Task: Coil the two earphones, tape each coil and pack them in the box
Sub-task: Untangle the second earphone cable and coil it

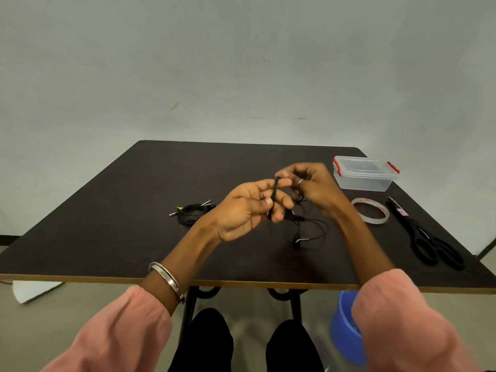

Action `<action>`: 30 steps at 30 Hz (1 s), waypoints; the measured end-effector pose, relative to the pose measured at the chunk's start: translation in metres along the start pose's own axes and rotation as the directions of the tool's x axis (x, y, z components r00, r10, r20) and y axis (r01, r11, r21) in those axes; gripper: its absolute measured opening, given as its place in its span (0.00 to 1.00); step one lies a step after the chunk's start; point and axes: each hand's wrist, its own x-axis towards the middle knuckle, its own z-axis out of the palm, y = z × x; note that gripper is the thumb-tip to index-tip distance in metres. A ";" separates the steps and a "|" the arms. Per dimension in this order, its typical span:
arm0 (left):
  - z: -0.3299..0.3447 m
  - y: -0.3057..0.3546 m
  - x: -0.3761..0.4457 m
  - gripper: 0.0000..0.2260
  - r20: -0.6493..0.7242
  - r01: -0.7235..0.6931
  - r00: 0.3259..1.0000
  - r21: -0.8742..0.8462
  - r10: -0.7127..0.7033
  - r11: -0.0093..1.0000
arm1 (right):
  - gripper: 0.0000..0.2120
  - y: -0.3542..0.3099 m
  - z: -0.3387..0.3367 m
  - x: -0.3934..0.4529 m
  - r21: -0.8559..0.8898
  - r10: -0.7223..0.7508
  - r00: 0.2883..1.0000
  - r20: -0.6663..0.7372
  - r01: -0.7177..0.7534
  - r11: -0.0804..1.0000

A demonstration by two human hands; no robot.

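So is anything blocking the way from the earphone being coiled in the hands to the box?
Only the box's own lid. The box sits at the table's far right with its lid on. The table between it and the earphone held by the left hand and right hand is bare.

I count two black wired earphones (193, 210) (306, 226), one clear lidded plastic box (363, 175), one clear tape roll (371, 210), one black-handled pair of scissors (426, 237).
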 end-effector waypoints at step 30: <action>-0.001 -0.004 0.003 0.14 -0.161 0.092 0.984 0.094 -0.076 0.991 | 0.06 -0.024 -0.010 0.005 0.033 -0.013 0.998 0.058 0.012 0.999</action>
